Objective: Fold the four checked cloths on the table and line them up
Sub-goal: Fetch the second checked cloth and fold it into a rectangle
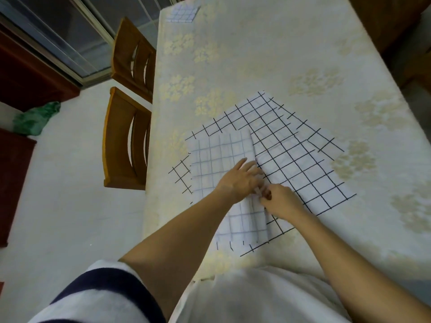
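- At 9 o'clock, off the table (268,54), we see two chairs (127,138) pushed against its left edge, and a green bag (35,120) on the floor beyond them.
- At 12 o'clock, on the far corner, lies a small folded cloth (183,13). We judge it to be one finished piece, set down to start the line.
- Left of centre, the flap (219,157) of the top cloth is turned over, showing its pale, faintly gridded underside.
- Our left hand (240,180) lies flat and spread on this flap, fingers pointing toward 1 o'clock, pressing rather than gripping.
- Just right of it, our right hand (278,199) is pinched closed on the cloth's edge at the crease, touching the left hand.
- From centre toward 3 o'clock the unfolded pile (300,157) spreads out with bold black checks; offset edges at 1 o'clock show several layers lying overlapped.
- How many cloths the pile holds we cannot count for certain; given four in the task, we take it as three.
- Progress, as we judge it: one cloth done, one in its first fold, the others untouched. Most of the folding, and all the lining up beside the far piece, is left.
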### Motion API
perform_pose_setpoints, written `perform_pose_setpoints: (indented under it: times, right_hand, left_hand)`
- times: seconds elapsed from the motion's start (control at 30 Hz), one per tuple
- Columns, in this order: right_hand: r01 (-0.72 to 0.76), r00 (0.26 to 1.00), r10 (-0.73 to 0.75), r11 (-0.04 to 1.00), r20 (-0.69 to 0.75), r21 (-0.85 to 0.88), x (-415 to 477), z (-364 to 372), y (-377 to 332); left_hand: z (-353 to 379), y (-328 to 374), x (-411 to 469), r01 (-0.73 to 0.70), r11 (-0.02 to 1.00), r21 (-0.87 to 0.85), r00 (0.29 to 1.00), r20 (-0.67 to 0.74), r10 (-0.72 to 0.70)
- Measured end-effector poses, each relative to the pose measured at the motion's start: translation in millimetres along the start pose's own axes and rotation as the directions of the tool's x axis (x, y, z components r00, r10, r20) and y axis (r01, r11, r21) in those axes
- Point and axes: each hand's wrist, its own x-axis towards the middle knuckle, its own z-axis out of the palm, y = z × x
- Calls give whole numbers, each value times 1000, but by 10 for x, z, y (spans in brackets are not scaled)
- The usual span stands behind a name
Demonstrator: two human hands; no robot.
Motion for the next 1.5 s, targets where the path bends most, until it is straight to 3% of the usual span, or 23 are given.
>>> perform_pose_setpoints:
  times: [0.1, 0.27, 0.47, 0.63, 0.8, 0.9, 1.0, 1.07, 1.1, 1.2, 1.27, 1.4, 1.5]
  right_hand:
    - [79, 997, -80, 994, 9, 79, 12, -279, 113]
    - [142, 985, -140, 990, 102, -14, 126, -750, 286]
    - [112, 989, -95, 981, 113, -156, 297, -1230, 449]
    - [104, 994, -97, 972, 42, -209, 542, -1489, 539]
    - [87, 994, -101, 971, -51, -224, 731, -1630, 629]
    - [48, 985, -68, 991, -159, -124, 831, -1638, 644]
    - [30, 910, -120, 974, -396, -225, 900, -1511, 600]
    - [87, 828, -250, 941, -503, -326, 880, -1274, 476]
    - [133, 812, -303, 928, -499, -348, 848, -1104, 372]
    - [238, 846, -405, 868, -346, -435, 713, -465, 2]
    - [271, 890, -403, 844, -214, -463, 636, -104, -169]
    - [196, 942, -312, 812, -125, -549, 632, 89, 88]
    - [149, 953, -268, 817, -139, -557, 685, -185, 448]
  left_hand:
    - [-49, -157, 4, 10, 998, -64, 990, -142, -19]
    - [-174, -487, -31, 125, 986, -112, 952, -266, -151]
    - [-220, -800, -135, 334, 904, -267, 889, -228, -396]
    - [-48, -884, -295, 505, 731, -459, 801, -67, -595]
    - [59, -970, -490, 617, 548, -566, 702, 81, -707]
    - [54, -1045, -533, 636, 434, -638, 631, 107, -768]
    - [92, -1011, -519, 693, 507, -513, 570, -42, -821]
    - [89, -863, -469, 652, 592, -475, 595, -164, -787]
    - [85, -763, -415, 598, 644, -477, 652, -179, -737]
    - [118, -365, -165, 435, 723, -537, 835, -60, -547]
    - [179, -149, -26, 376, 753, -540, 901, 23, -434]
    - [254, -98, 22, 445, 735, -512, 895, 235, -379]
    - [259, -221, -61, 488, 746, -452, 872, 274, -405]
